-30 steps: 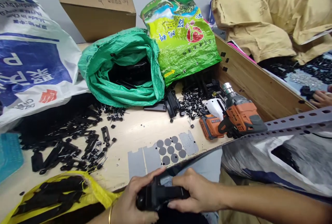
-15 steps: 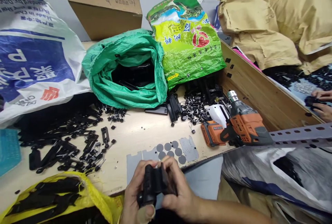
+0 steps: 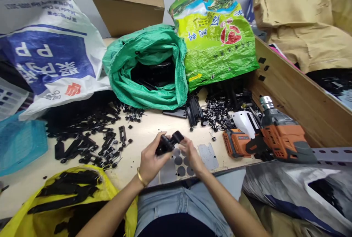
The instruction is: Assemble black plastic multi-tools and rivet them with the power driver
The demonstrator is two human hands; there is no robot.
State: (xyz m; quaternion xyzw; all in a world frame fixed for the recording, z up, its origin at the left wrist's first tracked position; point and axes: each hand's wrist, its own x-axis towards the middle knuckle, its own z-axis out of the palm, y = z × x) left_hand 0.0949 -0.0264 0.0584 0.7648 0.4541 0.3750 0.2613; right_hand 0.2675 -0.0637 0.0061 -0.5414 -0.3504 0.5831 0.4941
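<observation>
My left hand [image 3: 152, 160], with a yellow bangle at the wrist, grips a black plastic clamp-like part [image 3: 165, 144] above the front of the table. The part's raised end points right and its exact kind does not show. The fingertips of my right hand [image 3: 193, 155] are pressed together at that right end, slightly blurred. Below the hands lies a grey sheet with round dark discs [image 3: 180, 171]. Black arm-shaped pieces and metal-pinned knobs [image 3: 108, 152] are strewn to the left. More black knobs with pins [image 3: 217, 114] form a pile behind my right hand.
An orange cordless power tool [image 3: 284, 138] lies at the right by a wooden side board [image 3: 291, 103]. A green sack [image 3: 118, 72] of black parts stands at the back, beside a green-yellow bag [image 3: 217, 43]. A yellow sack [image 3: 110, 185] and a blue basket [image 3: 23, 143] sit left.
Both hands have moved forward, away from my body, with the black part. The part has turned, and the right hand's grip has shifted to its right end. The view has swung left.
</observation>
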